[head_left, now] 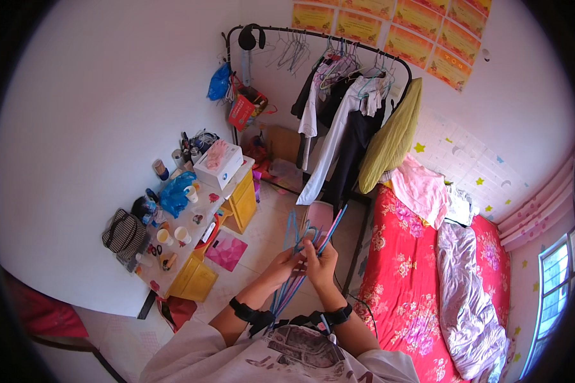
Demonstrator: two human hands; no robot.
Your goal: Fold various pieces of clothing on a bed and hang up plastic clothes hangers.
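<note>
In front of my chest, both hands hold a bunch of thin clothes hangers (333, 228), blue and pinkish. My left hand (283, 266) is closed around the left side of the bunch. Close beside it, my right hand (321, 260) grips the same bunch, its fingers bent near the hangers' upper part. The hangers' lower ends hang below my hands toward my shirt. Fingers and hangers overlap, so how each one is gripped is partly hidden.
Ahead stands a black clothes rack (358, 45) with garments and bare hangers (292, 52). To the right is a bed with a red floral sheet (396, 281) and a crumpled quilt (461, 281). A cluttered desk (195, 246) with a white box (218, 167) stands left.
</note>
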